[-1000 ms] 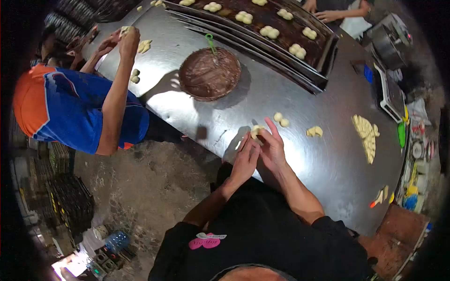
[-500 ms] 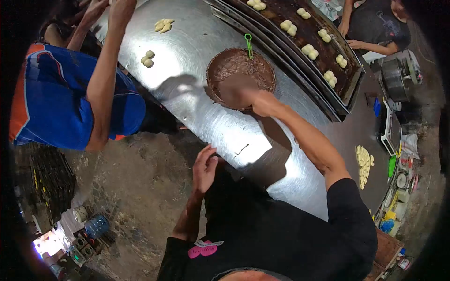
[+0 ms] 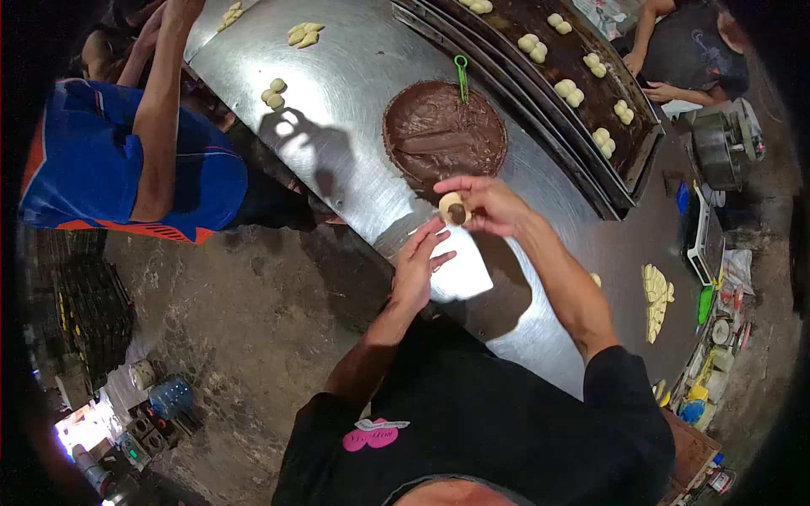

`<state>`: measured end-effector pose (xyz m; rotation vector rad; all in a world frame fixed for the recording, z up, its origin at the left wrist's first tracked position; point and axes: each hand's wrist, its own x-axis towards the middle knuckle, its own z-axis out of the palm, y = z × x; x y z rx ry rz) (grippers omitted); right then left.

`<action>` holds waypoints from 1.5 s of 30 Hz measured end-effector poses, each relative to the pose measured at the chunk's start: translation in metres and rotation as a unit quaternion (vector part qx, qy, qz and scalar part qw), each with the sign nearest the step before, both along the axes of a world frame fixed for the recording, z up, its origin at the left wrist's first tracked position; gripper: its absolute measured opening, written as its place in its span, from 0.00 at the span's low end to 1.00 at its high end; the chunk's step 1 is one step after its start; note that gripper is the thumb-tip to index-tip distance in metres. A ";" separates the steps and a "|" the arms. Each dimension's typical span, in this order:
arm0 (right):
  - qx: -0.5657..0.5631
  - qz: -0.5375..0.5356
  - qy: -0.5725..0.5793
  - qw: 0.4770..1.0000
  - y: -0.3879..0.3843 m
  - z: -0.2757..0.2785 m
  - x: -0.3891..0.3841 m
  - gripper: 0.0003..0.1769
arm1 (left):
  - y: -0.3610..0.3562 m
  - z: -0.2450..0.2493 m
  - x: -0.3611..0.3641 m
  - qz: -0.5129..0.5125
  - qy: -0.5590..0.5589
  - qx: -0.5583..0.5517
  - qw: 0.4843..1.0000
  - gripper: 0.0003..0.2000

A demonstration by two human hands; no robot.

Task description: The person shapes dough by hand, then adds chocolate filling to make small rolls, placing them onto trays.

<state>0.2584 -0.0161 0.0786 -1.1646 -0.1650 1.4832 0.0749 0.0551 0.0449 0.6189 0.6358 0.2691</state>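
A small round piece of dough (image 3: pixel 450 201) with a dab of brown filling on it is pinched in the fingers of my right hand (image 3: pixel 493 207), just below the bowl. The fingers of my left hand (image 3: pixel 417 266) are apart, close to the dough's lower left side; whether they touch it is unclear. Above both hands stands a round bowl (image 3: pixel 386 135) of brown filling (image 3: pixel 445 126), its surface smeared. A green-handled tool (image 3: pixel 461 78) sticks out at its upper right edge.
Dough pieces lie on the metal table (image 3: pixel 354 51) at upper left and on a dark tray (image 3: pixel 540 80) at upper right. Cut dough (image 3: pixel 656 304) and a scale (image 3: pixel 700 232) are at right. A person in blue (image 3: pixel 110 160) stands left; another person (image 3: pixel 704 51) is at top right.
My right hand has come back from the bowl, now with the dough in its fingers. My left hand has moved up and right, beside it. The view has shifted slightly.
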 end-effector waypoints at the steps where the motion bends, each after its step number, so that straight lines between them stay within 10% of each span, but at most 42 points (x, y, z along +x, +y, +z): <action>1: 0.027 -0.019 0.044 0.998 -0.010 0.001 -0.010 0.24 | -0.005 0.000 0.000 -0.004 0.001 0.001 1.000 0.15; 8: 0.012 -0.186 0.025 0.982 -0.085 0.019 -0.070 0.24 | -0.040 0.007 -0.017 0.041 -0.020 0.077 0.996 0.07; 10: -0.011 -0.147 -0.264 0.953 -0.107 0.012 -0.101 0.26 | -0.057 0.016 -0.019 0.004 -0.010 0.107 0.994 0.07; 13: -0.088 -0.121 -0.644 0.750 -0.133 0.019 -0.134 0.27 | -0.083 0.020 -0.027 -0.052 0.007 0.194 0.980 0.09; 17: -0.117 -0.116 -0.518 0.840 -0.171 0.042 -0.148 0.21 | -0.100 0.007 -0.037 -0.108 -0.003 0.395 0.912 0.12; 19: -0.118 -0.121 -0.443 0.880 -0.185 0.045 -0.149 0.17 | -0.107 0.014 -0.032 -0.126 -0.153 0.257 0.946 0.09; 21: -0.083 -0.147 -0.698 0.696 -0.199 0.043 -0.147 0.11 | -0.115 0.013 -0.029 -0.185 -0.180 0.108 0.960 0.07; 23: -0.092 -0.201 -0.688 0.691 -0.209 0.046 -0.149 0.07 | -0.122 0.011 -0.023 -0.292 -0.154 -0.049 0.943 0.08; 25: -0.047 -0.221 -0.625 0.747 -0.228 0.038 -0.151 0.07 | -0.135 0.007 -0.012 -0.343 -0.136 -0.049 0.928 0.07; 29: -0.106 -0.277 -0.669 0.681 -0.274 0.020 -0.181 0.07 | -0.172 -0.019 0.015 -0.460 -0.156 0.014 0.874 0.09; 33: -0.272 -0.342 -0.666 0.604 -0.338 -0.029 -0.195 0.06 | -0.241 -0.020 0.041 -0.627 -0.097 0.125 0.763 0.16; 34: -0.311 -0.356 -0.667 0.576 -0.352 -0.047 -0.195 0.06 | -0.256 -0.033 0.054 -0.603 -0.091 0.426 0.668 0.19; 38: -0.396 -0.253 -0.714 0.519 -0.384 -0.103 -0.250 0.11 | -0.279 -0.070 0.123 -0.331 -0.133 0.728 0.585 0.15; 44: -0.450 -0.333 -0.569 0.602 -0.373 -0.061 -0.226 0.08 | -0.296 -0.092 0.158 -0.319 -0.169 0.808 0.465 0.14; 45: -0.392 -0.398 -0.622 0.549 -0.364 -0.070 -0.210 0.07 | -0.296 -0.093 0.151 -0.319 -0.162 0.812 0.462 0.14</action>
